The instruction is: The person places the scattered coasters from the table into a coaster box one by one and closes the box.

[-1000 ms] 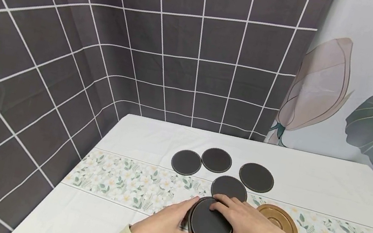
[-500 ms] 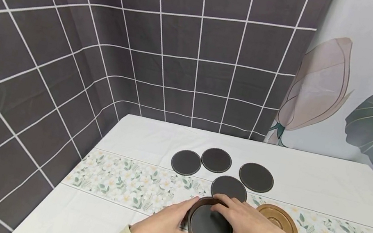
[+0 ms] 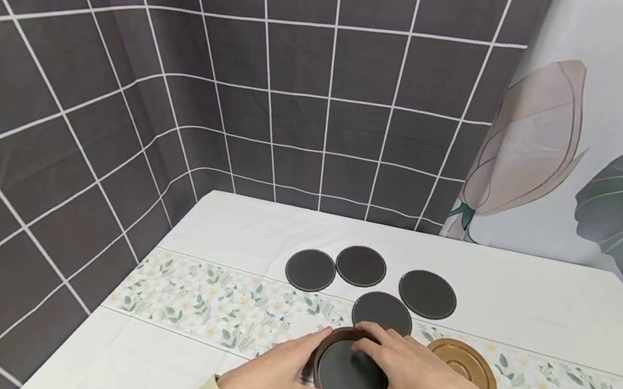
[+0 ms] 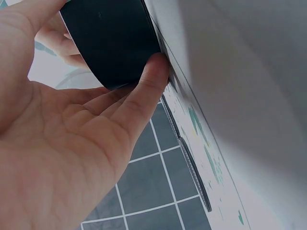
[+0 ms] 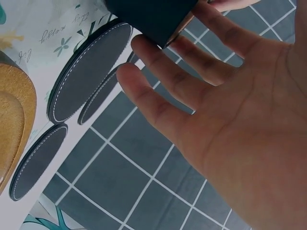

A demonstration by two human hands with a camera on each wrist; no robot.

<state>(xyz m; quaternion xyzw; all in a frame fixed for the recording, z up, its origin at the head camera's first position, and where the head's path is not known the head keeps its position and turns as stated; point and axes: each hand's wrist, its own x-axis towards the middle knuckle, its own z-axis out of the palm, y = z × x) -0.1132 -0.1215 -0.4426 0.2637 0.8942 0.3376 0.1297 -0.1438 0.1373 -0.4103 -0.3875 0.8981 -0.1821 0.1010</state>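
Note:
A round black coaster holder [image 3: 348, 334] stands on the table between both hands, a dark coaster [image 3: 346, 378] lying flat down inside it. My left hand [image 3: 280, 373] grips the holder's left side, thumb at the front and fingers around the back. From the right, my right hand [image 3: 419, 380] holds it with the thumb at the front rim and fingertips at the back rim. The holder's smooth outer wall [image 4: 110, 38] shows in the left wrist view. In the right wrist view the holder [image 5: 153, 17] is partly cut off at the top.
Behind the holder lie several loose round black coasters, one nearest [image 3: 383, 311] and others farther back [image 3: 310, 270]. A tan round disc [image 3: 463, 366] with a ringed centre lies beyond the right hand. The white table [image 3: 143, 366] carries a floral band; dark grid cloth hangs behind.
A coaster at the top of the holder has dropped down inside it, baring the inner wall. Both hands have stayed almost in place.

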